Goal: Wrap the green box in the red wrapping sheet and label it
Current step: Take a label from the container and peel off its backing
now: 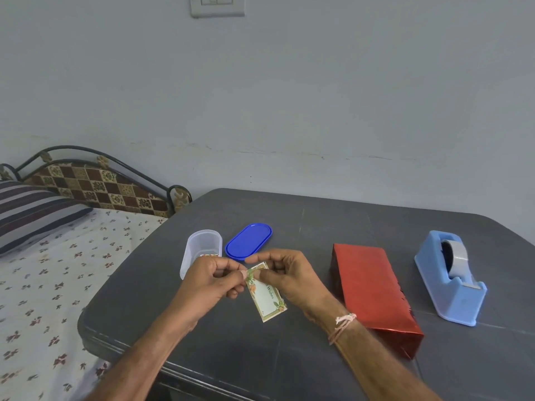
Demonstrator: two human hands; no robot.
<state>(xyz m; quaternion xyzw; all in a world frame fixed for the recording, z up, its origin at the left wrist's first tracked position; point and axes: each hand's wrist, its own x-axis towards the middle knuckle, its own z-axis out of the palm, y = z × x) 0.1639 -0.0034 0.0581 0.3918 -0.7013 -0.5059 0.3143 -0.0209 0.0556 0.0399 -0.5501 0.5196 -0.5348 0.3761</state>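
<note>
Clearly the wrapping is done and only the labelling is left, to judge by how things lie: on the dark grey table point(318, 215) the red parcel point(373, 290) lies flat, the box inside fully covered by the shiny red sheet with no green showing, though whether tape holds its seams cannot be told. Just to the right of the parcel stands a pale blue tape dispenser point(451, 282), roll loaded, touched by nobody. Well to the left of the parcel and a little farther from the person lie a clear container point(199, 250) on its side and, on the side of it nearer the parcel, a blue lid point(249, 241). Near the parcel's left side both hands meet over the table. The left hand point(208, 282) has its fingers curled, thumb and forefinger pinching the top end of the label point(267, 296); the right hand point(286, 276), a thread band point(343, 325) at its wrist, pinches that same end from the parcel's side, forefinger stretched out above it. The label, a small floral card, slants down from the two pinches, apart from the parcel; probably a backing is being picked loose, so peeling it and pressing it onto the parcel remain
</note>
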